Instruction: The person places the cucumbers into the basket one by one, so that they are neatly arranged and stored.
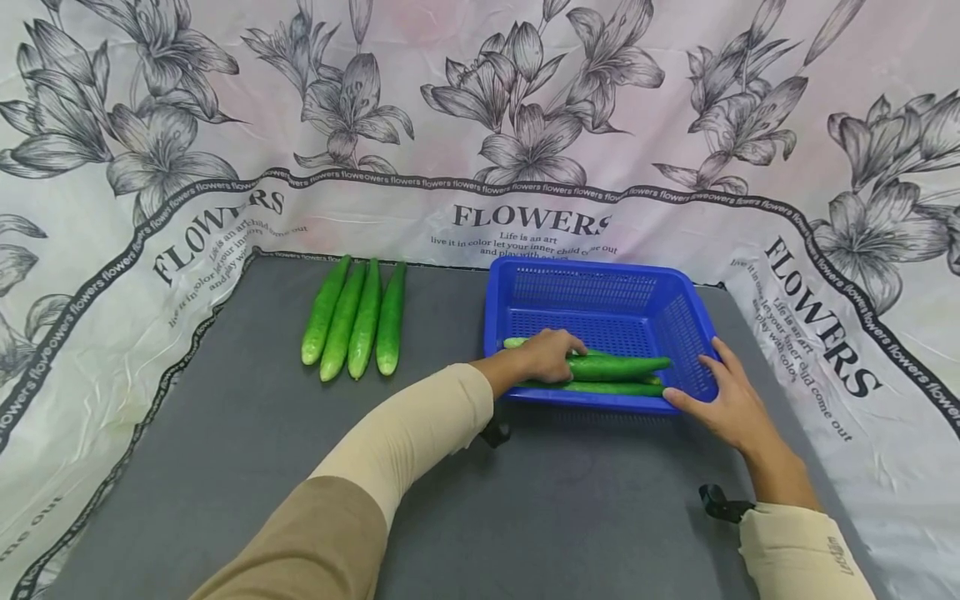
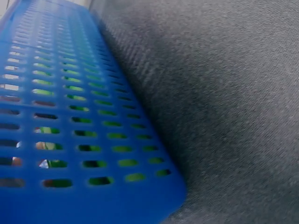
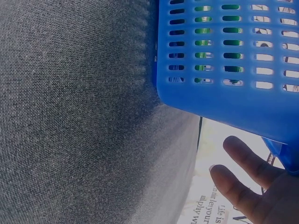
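A blue plastic basket (image 1: 600, 403) with slotted sides stands at the back right of the table. Inside lie a few green cucumbers (image 1: 615, 389), partly hidden by my left hand (image 1: 551, 356). This hand reaches in over the front left of the basket, its fingers curled around a cucumber (image 1: 626, 367) that lies above another. At the basket's front right corner is my right hand (image 1: 731, 406), fingers spread, thumb at the front rim and fingertips at the right rim. In the right wrist view, two straight fingers (image 3: 238, 186) show outside the basket wall (image 3: 215, 98).
Several more cucumbers (image 1: 362, 321) lie side by side on the grey table (image 1: 225, 467), left of the basket. A floral cloth (image 1: 360, 208) rises behind the table and along both sides. Dark wrist camera mounts (image 1: 723, 504) stick out from the sleeves.
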The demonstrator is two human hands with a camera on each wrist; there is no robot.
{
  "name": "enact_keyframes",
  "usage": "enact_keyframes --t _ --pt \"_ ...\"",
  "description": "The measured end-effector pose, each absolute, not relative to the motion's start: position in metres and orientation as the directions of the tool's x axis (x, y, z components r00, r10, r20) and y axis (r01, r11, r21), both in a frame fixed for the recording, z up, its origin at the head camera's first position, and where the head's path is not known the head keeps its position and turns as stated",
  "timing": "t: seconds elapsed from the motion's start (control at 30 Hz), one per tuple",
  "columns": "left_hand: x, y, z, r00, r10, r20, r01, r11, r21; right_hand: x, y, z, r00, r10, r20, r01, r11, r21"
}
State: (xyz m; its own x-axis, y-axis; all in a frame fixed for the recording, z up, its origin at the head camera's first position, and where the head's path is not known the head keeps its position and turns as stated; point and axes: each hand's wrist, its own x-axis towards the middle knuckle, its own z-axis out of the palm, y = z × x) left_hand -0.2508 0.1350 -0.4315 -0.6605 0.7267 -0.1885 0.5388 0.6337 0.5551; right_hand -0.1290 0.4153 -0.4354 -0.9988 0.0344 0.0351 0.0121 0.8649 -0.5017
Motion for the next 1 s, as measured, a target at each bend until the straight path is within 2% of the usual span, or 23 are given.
enact_keyframes --t 0.3,0.63,1.0 --pt "-0.247 0.135 -0.443 -0.723 0.673 -0.156 0.533 0.687 0.493 -0.129 0.413 -0.437 -0.998 0.042 0.035 0.019 0.859 -0.511" --pt "-0.246 0.138 -0.442 -0.755 0.644 -0.122 0.534 0.712 0.456 -0.128 0.413 -0.435 -0.998 0.047 0.048 0.016 0.864 -0.503" --pt "-0.248 0.129 -0.430 -0.742 0.670 -0.022 0.520 0.597 0.611 -0.128 0.412 -0.434 -0.998 0.043 0.046 0.014 0.866 -0.500"
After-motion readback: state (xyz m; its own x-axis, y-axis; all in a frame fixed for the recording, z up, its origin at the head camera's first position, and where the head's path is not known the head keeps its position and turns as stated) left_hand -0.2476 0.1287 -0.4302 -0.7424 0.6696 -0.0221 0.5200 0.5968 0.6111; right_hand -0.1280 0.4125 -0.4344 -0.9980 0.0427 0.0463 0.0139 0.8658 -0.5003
